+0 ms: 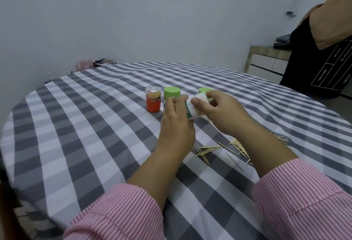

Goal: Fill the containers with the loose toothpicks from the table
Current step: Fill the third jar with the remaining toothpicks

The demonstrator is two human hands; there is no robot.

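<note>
Both my hands hold a white toothpick container (194, 109) with a green label band, tilted on its side above the table. My left hand (176, 125) grips its lower end. My right hand (219, 112) pinches its upper end, thumb on top. A green-lidded container (172, 92) stands upright just behind my left hand. Another green lid (202, 90) shows behind my right fingers, mostly hidden. An orange container (153, 99) with a clear cap, full of toothpicks, stands at the left. Loose toothpicks (221, 149) lie scattered under my right forearm.
A grey-and-white checked cloth (95, 125) covers the round table. A person in a black apron (320, 59) stands at the far right edge. A tiled counter (266, 62) is behind them. Small items lie at the table's far left rim near the wall.
</note>
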